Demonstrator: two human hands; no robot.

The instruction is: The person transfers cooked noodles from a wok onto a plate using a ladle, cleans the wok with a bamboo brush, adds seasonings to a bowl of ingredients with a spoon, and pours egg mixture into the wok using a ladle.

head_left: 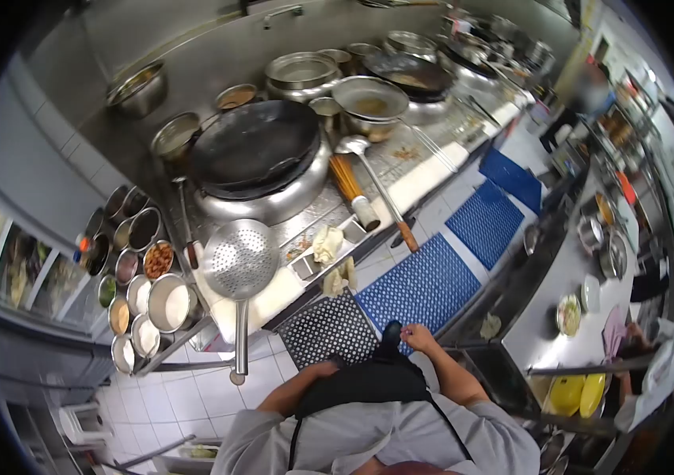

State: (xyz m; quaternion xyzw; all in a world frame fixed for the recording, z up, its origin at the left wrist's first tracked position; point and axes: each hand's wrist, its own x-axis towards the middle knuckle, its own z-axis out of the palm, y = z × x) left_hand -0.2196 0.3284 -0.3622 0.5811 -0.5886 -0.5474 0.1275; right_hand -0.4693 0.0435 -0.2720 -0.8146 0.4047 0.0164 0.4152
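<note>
Clock positions taken from the centre of view, 12 at the top.

Left hand (327, 369): 6 o'clock, at the edge of the black apron (361, 392); fingers mostly hidden, so open or closed cannot be told.

Right hand (416, 338): 5 o'clock, just beyond the apron; fingers curled, any grip too small to make out.

Apron: 6 o'clock, worn over a grey shirt (262, 443), the item nearest both hands.

Floor mats: one black (327, 326), perforated, 6 o'clock; one blue (422, 277), 4 o'clock, with further blue ones towards 3.

Worktop (293, 231), steel, carrying:
- wok (254, 142), dark, 10 to 11 o'clock, seated on a round metal stand;
- skimmer (240, 257), perforated, 9 o'clock, handle overhanging the edge towards 6;
- brush (350, 180), between 12 and 1 o'clock;
- ladle (380, 186), 1 o'clock, beside the brush, wooden-tipped handle over the edge;
- cloth (327, 244), pale, near the centre.

Seasoning pots (171, 303): clustered, 8 to 9 o'clock.

Person (586, 91): 2 o'clock, well apart.
</note>
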